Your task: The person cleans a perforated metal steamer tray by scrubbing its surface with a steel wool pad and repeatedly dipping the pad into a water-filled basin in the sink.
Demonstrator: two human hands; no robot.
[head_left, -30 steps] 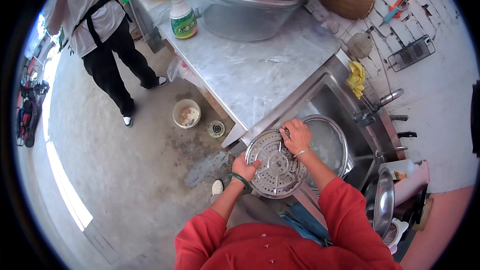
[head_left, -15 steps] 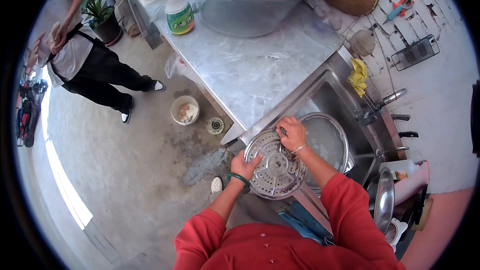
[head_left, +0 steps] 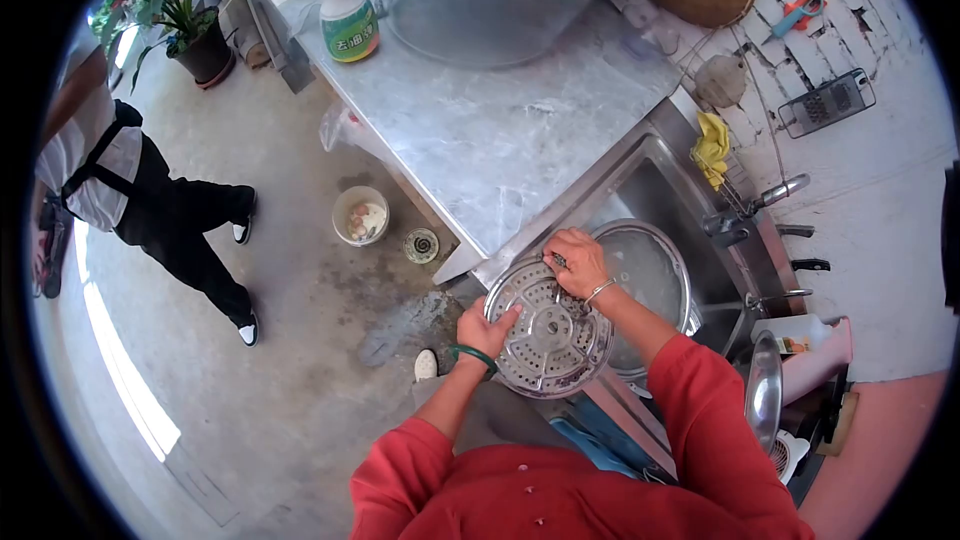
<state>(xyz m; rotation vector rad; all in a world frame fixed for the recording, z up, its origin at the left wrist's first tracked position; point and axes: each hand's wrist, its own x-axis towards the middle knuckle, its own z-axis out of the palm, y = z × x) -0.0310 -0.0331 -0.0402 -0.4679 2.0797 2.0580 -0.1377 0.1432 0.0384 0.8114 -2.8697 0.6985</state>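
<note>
A round metal steamer rack (head_left: 553, 328) with many small holes is held over the sink's near edge. My left hand (head_left: 486, 329) is closed on its left rim, thumb lying on the upper face. At the top of the rack, my right hand (head_left: 580, 265) presses down with bent fingers around a small grey scouring pad (head_left: 558, 260), which looks like steel wool and is mostly hidden. Behind my right wrist, a wide metal basin (head_left: 640, 290) with cloudy water stands in the sink (head_left: 668, 172).
A faucet (head_left: 775, 195) and a yellow cloth (head_left: 711, 148) are at the sink's far side. The counter (head_left: 470, 150) bears a spray bottle (head_left: 350, 25) and a large pot (head_left: 480, 20). On the floor stands a bucket (head_left: 360, 216). Another person (head_left: 165, 190) is at the left.
The other person has stepped towards the left and nearer. Both my hands keep their hold on the rack and pad, and the view has shifted slightly.
</note>
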